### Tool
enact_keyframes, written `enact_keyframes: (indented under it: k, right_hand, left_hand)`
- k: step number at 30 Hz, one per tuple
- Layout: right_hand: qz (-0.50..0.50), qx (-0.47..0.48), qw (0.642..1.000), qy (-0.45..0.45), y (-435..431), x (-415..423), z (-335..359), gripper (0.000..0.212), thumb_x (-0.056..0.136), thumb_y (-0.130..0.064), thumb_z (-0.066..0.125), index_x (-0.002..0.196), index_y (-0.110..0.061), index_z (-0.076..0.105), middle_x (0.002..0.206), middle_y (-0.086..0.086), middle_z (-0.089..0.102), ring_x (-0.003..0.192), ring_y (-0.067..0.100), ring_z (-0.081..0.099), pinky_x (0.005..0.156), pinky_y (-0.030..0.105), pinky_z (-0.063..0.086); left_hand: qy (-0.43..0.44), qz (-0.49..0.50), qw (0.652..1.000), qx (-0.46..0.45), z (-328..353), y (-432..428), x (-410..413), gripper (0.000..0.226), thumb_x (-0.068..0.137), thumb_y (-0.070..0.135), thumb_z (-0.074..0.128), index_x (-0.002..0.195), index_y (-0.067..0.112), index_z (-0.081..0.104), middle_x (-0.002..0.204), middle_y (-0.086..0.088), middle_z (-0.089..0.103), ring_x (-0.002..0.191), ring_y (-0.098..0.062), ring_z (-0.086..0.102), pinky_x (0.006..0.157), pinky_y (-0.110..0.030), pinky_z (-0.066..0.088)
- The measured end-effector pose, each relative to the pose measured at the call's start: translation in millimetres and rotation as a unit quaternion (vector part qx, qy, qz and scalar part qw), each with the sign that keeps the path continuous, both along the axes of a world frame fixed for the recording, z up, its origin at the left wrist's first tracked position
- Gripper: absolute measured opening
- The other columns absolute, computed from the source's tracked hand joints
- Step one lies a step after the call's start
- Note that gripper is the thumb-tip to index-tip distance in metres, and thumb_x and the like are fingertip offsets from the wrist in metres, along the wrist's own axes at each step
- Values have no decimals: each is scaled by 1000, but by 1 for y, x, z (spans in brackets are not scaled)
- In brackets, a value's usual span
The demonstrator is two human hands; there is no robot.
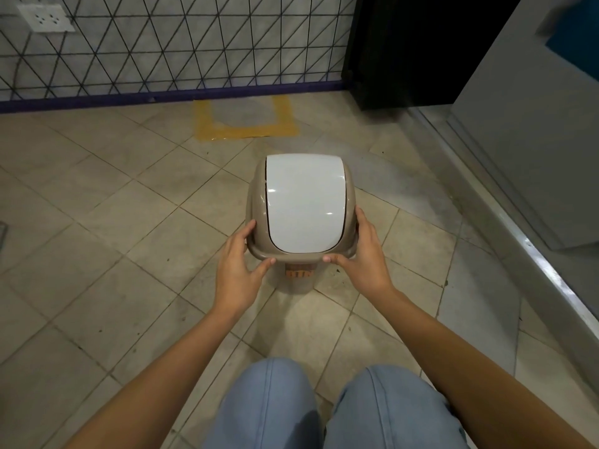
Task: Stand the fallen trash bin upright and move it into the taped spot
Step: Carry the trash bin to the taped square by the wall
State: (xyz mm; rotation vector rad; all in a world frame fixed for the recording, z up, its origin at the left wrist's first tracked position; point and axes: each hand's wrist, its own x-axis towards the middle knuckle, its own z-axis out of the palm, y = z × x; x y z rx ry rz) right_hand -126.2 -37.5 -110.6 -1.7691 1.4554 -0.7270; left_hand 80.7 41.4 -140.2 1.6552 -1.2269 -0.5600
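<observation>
A small beige trash bin [303, 202] with a white swing lid stands upright on the tiled floor in the middle of the view. My left hand [238, 270] grips the near left corner of its top rim. My right hand [363, 257] grips the near right corner. Beyond the bin, against the wall, a U-shaped outline of yellow tape [244, 119] marks a spot on the floor. The bin stands well short of that tape, with bare tiles between them.
A wall with a black triangle pattern [168, 43] and a purple baseboard runs behind the tape. A black cabinet [408, 50] stands at the back right. A grey panel with a metal floor rail [531, 241] runs along the right. My knees in blue jeans [327, 406] are at the bottom.
</observation>
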Motion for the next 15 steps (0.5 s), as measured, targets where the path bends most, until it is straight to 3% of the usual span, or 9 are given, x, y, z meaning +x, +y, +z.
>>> enact_keyframes:
  k: [7, 15]
  right_hand:
    - [-1, 5, 1000, -18, -17, 7, 1, 111, 59, -21, 86, 146, -29, 18, 142, -1, 36, 132, 15, 34, 107, 38, 36]
    - [6, 7, 1000, -8, -38, 15, 1, 112, 61, -21, 86, 147, -30, 15, 144, -2, 34, 133, 15, 34, 108, 40, 38]
  left_hand:
    - [17, 18, 1000, 3, 2, -13, 2, 73, 74, 12, 77, 137, 24, 41, 128, 18, 45, 120, -3, 46, 99, -16, 36]
    - [-14, 36, 999, 7, 5, -29, 5, 68, 75, 15, 75, 134, 25, 42, 123, 17, 42, 119, -10, 48, 99, -25, 40]
